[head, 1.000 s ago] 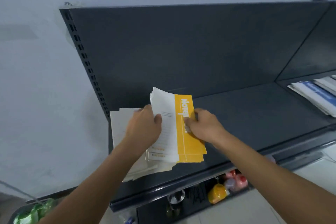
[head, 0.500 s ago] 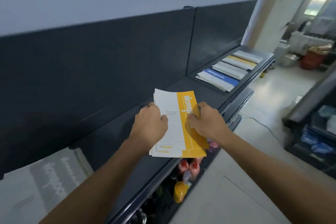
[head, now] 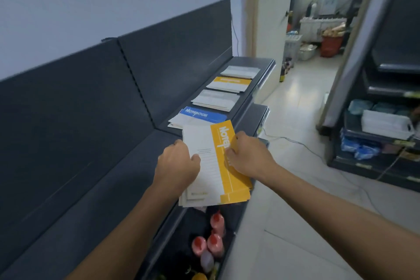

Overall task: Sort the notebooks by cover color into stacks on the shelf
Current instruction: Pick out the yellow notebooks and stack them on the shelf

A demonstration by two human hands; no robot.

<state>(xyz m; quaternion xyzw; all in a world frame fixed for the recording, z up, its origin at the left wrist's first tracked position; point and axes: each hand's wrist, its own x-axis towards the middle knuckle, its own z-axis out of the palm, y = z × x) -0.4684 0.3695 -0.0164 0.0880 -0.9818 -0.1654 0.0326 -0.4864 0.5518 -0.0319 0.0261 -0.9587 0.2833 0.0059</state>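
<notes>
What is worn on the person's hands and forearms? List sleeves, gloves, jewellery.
Nothing visible. The left hand and right hand are ungloved, no rings showing. The left forearm and right forearm are bare: no sleeve, watch or bracelet.

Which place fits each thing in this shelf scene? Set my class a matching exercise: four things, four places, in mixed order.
Things
1. blue notebook stack
2. yellow notebook bundle
3. red bottles
4. cable

Places
A. in the lower shelf
B. on the floor
C. held by the left hand and right hand
D. lying on the top shelf

Pairs: 1-D, 2-C, 3-A, 4-B
</notes>
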